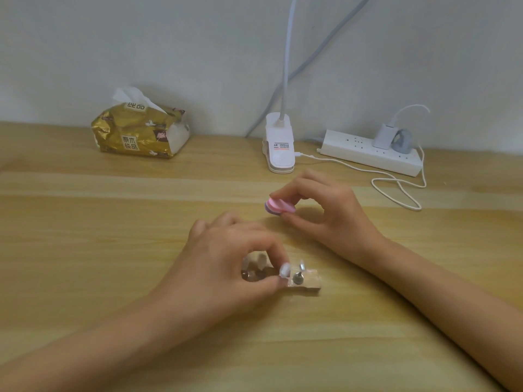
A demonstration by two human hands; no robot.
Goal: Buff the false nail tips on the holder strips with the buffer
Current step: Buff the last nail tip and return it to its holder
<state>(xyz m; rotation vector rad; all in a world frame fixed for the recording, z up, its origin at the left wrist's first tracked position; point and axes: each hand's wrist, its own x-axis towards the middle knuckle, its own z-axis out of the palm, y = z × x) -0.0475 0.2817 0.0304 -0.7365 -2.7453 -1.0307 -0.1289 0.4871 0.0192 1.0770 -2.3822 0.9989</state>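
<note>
Down at the near middle of the wooden surface (113, 222), the left hand (229, 258) is curled over the holder strip (311, 283), a clear little block lying flat on the wood. Thumb and forefinger pinch one white nail tip (284, 269) standing on that strip. Just to its right a second nail tip (301, 265) stands free on a round metal foot (297, 278). More feet and tips sit under the palm, mostly hidden, so I can't count them.

Over to the right hand (325, 210): it's beyond the strip and a little to the right, clear of it. The fingers are curled, and thumb and fingertips grip the buffer (278, 206), a small pad with a pink layer over a purple one. The buffer is apart from every nail tip, touching none of them.

Along the wall at the back, a gold tissue pack (138, 131) sits on the left with a sheet sticking out. A white clip lamp (278, 145) stands in the centre. A white power strip (370, 154) lies on the right with a charger (382, 135) plugged in, and a white cable (396, 190) loops across the wood.
</note>
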